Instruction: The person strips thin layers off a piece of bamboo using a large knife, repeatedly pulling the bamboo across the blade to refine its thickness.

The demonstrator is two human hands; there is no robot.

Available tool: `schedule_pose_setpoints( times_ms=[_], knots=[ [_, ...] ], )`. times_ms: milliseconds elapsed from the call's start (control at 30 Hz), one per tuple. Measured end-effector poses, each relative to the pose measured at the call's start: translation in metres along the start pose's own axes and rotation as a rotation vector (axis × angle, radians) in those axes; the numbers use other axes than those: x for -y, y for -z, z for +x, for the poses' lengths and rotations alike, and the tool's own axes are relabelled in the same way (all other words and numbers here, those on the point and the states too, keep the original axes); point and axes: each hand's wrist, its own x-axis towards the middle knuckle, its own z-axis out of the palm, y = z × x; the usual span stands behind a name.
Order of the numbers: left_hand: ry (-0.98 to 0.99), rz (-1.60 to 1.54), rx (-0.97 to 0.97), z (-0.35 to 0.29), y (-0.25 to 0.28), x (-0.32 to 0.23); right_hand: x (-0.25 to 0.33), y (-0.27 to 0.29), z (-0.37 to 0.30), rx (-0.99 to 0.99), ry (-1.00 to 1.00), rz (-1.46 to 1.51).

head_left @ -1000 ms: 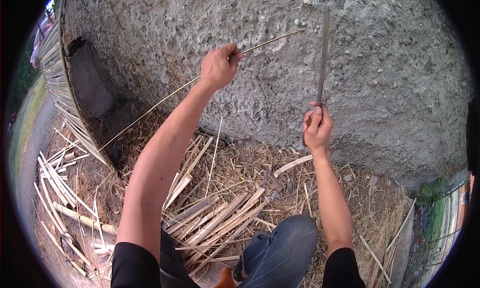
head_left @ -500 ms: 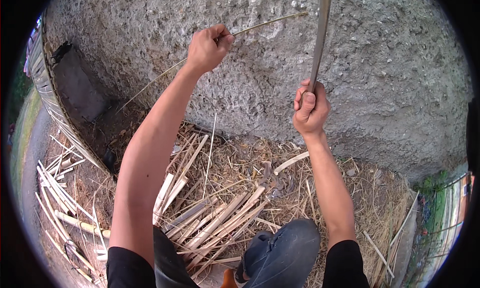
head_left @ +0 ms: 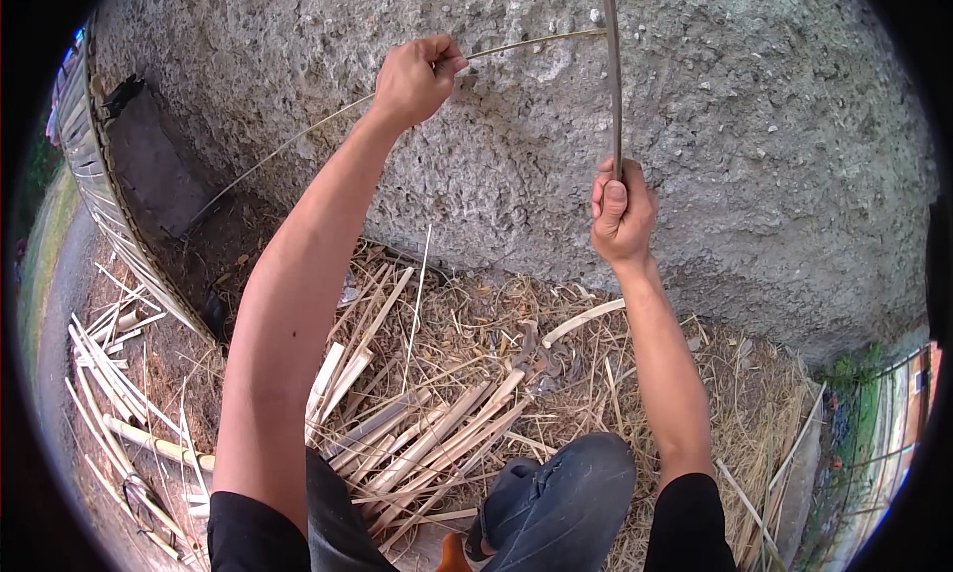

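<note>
A thin, long bamboo strip (head_left: 536, 42) is pinched between the fingers of my left hand (head_left: 417, 80), high in front of the rough wall. It bends down to the lower left behind my forearm, and its short free end points right. My right hand (head_left: 625, 214) is closed round the lower end of a long knife (head_left: 612, 85), with the thumb up along it. The narrow dark blade stands nearly upright and runs out of the top of the view. The strip's right tip meets the blade's left edge; whether they touch or only overlap, I cannot tell.
A pile of split bamboo pieces (head_left: 437, 453) lies on the straw-strewn ground by my knees (head_left: 566, 493). More bamboo lengths (head_left: 119, 403) lie at the left, below a curved woven panel (head_left: 104, 205). The rough grey wall (head_left: 774, 155) rises close in front.
The knife's blade has swung left, from clear of the strip's tip to meeting it. My right hand has shifted slightly right and down. My left hand has risen a little with the strip.
</note>
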Motion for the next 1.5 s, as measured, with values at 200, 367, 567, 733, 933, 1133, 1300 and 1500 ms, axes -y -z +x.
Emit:
schedule_pose_setpoints(
  times_ms=[200,367,567,733,933,1133,1300,1500],
  knots=[
    [-0.032,-0.052,-0.044,0.005,-0.007,-0.01,-0.069,0.017,-0.011,0.084,-0.133,-0.386],
    [-0.046,0.025,-0.017,-0.001,0.003,-0.012,-0.022,0.002,-0.021,0.106,-0.652,0.461],
    [-0.038,0.067,-0.017,-0.001,0.013,-0.006,0.049,0.005,-0.01,0.009,-0.251,0.32],
    [-0.078,0.057,-0.051,-0.001,0.006,-0.006,-0.002,-0.007,-0.01,-0.027,-0.099,-0.032],
    [-0.043,0.027,0.003,-0.002,0.009,-0.016,-0.067,0.005,-0.021,0.093,-0.322,-0.161],
    [0.06,-0.153,0.161,-0.022,0.034,-0.023,0.003,0.024,-0.02,0.188,-0.73,0.527],
    [0.126,-0.103,0.149,-0.086,0.105,-0.072,0.097,0.061,-0.033,0.138,-0.586,0.562],
    [0.114,-0.006,0.059,-0.217,0.201,-0.126,0.231,0.14,-0.062,0.201,-0.766,0.446]
  ],
)
